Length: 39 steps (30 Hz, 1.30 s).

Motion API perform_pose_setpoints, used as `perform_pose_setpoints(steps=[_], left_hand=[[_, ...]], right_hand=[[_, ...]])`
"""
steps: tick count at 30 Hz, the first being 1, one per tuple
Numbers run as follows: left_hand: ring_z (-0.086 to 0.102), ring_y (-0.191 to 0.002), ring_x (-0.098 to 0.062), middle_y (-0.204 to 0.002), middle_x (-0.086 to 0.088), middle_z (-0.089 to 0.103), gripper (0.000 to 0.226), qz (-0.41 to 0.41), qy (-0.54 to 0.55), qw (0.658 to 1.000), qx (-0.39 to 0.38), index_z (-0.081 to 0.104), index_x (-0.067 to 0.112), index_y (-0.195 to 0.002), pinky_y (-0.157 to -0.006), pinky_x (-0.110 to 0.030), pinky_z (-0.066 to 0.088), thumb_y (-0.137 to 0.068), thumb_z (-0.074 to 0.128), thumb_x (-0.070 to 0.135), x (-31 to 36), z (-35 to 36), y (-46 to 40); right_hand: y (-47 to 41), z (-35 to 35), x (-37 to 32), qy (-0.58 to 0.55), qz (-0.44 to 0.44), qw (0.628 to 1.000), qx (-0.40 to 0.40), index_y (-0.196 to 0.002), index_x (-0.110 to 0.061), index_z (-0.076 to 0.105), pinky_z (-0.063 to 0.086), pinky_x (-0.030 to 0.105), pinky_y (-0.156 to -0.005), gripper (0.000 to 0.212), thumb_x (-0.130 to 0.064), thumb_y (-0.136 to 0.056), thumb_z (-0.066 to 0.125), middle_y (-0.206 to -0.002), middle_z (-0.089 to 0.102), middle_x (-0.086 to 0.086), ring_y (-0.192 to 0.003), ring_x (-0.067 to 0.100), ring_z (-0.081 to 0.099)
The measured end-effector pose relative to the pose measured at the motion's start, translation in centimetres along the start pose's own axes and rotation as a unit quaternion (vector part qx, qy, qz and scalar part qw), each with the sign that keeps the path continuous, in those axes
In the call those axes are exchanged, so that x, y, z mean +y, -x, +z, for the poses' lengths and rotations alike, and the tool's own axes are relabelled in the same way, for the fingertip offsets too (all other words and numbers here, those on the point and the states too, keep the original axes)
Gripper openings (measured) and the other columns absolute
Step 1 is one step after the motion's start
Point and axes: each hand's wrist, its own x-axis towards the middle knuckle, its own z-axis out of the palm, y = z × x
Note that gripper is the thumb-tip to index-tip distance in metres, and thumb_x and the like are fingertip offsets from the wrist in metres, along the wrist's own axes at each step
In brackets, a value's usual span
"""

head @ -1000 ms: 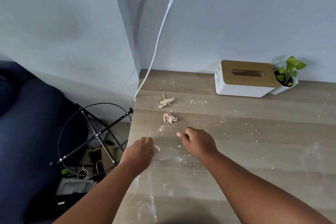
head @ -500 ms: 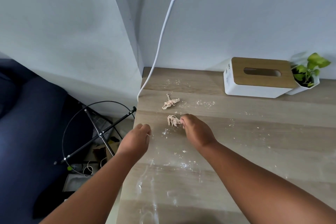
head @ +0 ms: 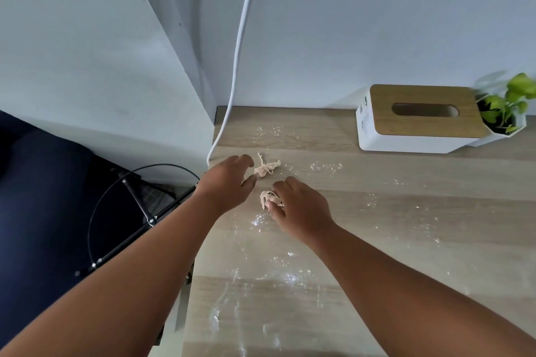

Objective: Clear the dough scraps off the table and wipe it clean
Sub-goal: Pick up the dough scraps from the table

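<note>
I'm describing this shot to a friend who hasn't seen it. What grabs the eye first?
Two bare hands meet over a floury wooden table: the right hand pinches a dough scrap, and the left hand reaches for a second scrap just beyond. A tissue box sits against the wall.

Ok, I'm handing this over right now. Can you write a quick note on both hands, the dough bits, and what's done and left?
Right hand: pinching the near dough scrap at its fingertips.
Left hand: fingers spread, reaching for the far dough scrap, which lies on the table; contact unclear.
Flour specks and smears cover the wood.
Tissue box stands at the back wall, beside a plant.
Done: near scrap gripped.
Left: lift the far scrap, discard both, wipe the flour.
</note>
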Motion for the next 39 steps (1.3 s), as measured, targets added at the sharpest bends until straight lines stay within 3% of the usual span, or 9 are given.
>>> perform_pose_setpoints(steps=[4, 8, 14, 20, 24, 28, 30, 33, 39], left_hand=[[0.064, -0.089, -0.02, -0.102, 0.003, 0.064, 0.039, 0.014, -0.013, 1.0, -0.017, 0.056, 0.027, -0.13, -0.072, -0.036, 0.054, -0.096, 0.065, 0.043, 0.4, 1.1, -1.8], [0.064, -0.096, -0.024, -0.106, 0.0, 0.063, 0.033, 0.007, -0.025, 0.998, -0.055, 0.059, 0.027, -0.127, -0.074, -0.037, 0.053, -0.097, 0.064, 0.041, 0.6, 2.4, -2.6], [0.059, -0.079, -0.028, -0.088, 0.001, 0.055, 0.011, -0.004, -0.008, 0.999, -0.034, 0.056, 0.016, -0.097, -0.06, -0.035, 0.043, -0.1, 0.056, 0.027, 0.6, 2.7, -2.9], [0.057, -0.068, -0.027, -0.083, -0.002, 0.058, 0.005, -0.038, 0.046, 0.998, -0.017, 0.046, 0.018, -0.098, -0.053, -0.032, 0.037, -0.102, 0.046, 0.02, -0.4, 1.5, -1.3], [0.059, -0.078, -0.025, -0.092, -0.001, 0.061, 0.008, -0.041, 0.051, 0.998, -0.027, 0.051, 0.02, -0.1, -0.066, -0.04, 0.052, -0.101, 0.043, 0.019, -0.7, 0.1, 0.2], [0.055, -0.074, -0.027, -0.082, -0.002, 0.056, 0.013, -0.035, 0.083, 0.996, -0.01, 0.049, 0.015, -0.087, -0.064, -0.04, 0.047, -0.099, 0.046, 0.017, -0.6, -1.0, 2.3], [0.053, -0.071, -0.028, -0.078, -0.005, 0.054, 0.016, -0.028, 0.101, 0.995, -0.005, 0.049, 0.012, -0.084, -0.062, -0.042, 0.045, -0.1, 0.049, 0.018, -0.4, -1.5, 3.6], [0.051, -0.068, -0.026, -0.074, -0.006, 0.053, 0.027, -0.03, 0.109, 0.994, 0.002, 0.049, 0.009, -0.081, -0.06, -0.04, 0.041, -0.104, 0.047, 0.024, -0.2, -1.8, 5.2], [0.044, -0.059, -0.015, -0.067, 0.0, 0.049, 0.029, -0.091, 0.171, 0.981, 0.019, 0.043, 0.016, -0.076, -0.054, -0.034, 0.031, -0.103, 0.048, 0.026, -0.3, -1.2, 8.4]], right_hand=[[-0.4, 0.5, 0.3, 0.012, -0.015, 1.0, 0.003, -0.111, -0.021, 0.064, 0.053, 0.033, -0.06, 0.029, -0.044, -0.094, 0.06, -0.101, 0.06, 0.001, -0.085, 0.023, 0.063], [-0.3, 1.1, 0.8, 0.028, -0.038, 0.999, 0.012, -0.108, -0.02, 0.067, 0.052, 0.033, -0.057, 0.025, -0.039, -0.092, 0.065, -0.096, 0.061, 0.003, -0.081, 0.024, 0.063], [-0.6, 1.7, 0.6, 0.022, -0.057, 0.997, 0.045, -0.091, -0.014, 0.068, 0.047, 0.034, -0.054, 0.008, -0.016, -0.085, 0.074, -0.085, 0.06, 0.004, -0.07, 0.025, 0.06], [-0.1, 0.9, 0.3, -0.035, 0.012, 0.999, 0.036, -0.1, -0.008, 0.064, 0.052, 0.037, -0.058, 0.017, -0.001, -0.086, 0.069, -0.093, 0.065, 0.01, -0.077, 0.03, 0.065], [0.2, -0.2, 0.2, -0.056, 0.055, 0.997, 0.018, -0.106, -0.013, 0.063, 0.052, 0.039, -0.063, 0.017, -0.004, -0.092, 0.058, -0.1, 0.062, 0.006, -0.081, 0.028, 0.061], [1.3, -1.1, 0.1, -0.095, 0.087, 0.991, 0.019, -0.098, -0.017, 0.059, 0.045, 0.033, -0.063, 0.013, -0.016, -0.093, 0.048, -0.099, 0.056, 0.0, -0.079, 0.022, 0.055], [2.1, -1.5, -0.1, -0.115, 0.078, 0.99, 0.026, -0.094, -0.015, 0.058, 0.038, 0.03, -0.062, 0.023, -0.027, -0.092, 0.039, -0.095, 0.055, 0.001, -0.074, 0.018, 0.049], [3.2, -2.1, -0.6, -0.131, 0.079, 0.988, 0.03, -0.084, -0.018, 0.049, 0.033, 0.03, -0.062, 0.02, -0.032, -0.094, 0.039, -0.087, 0.048, -0.001, -0.071, 0.019, 0.044], [5.3, -2.2, -2.1, -0.152, 0.133, 0.979, 0.041, -0.08, -0.015, 0.04, 0.035, 0.037, -0.062, 0.019, -0.012, -0.097, 0.05, -0.081, 0.045, 0.004, -0.07, 0.024, 0.043]])
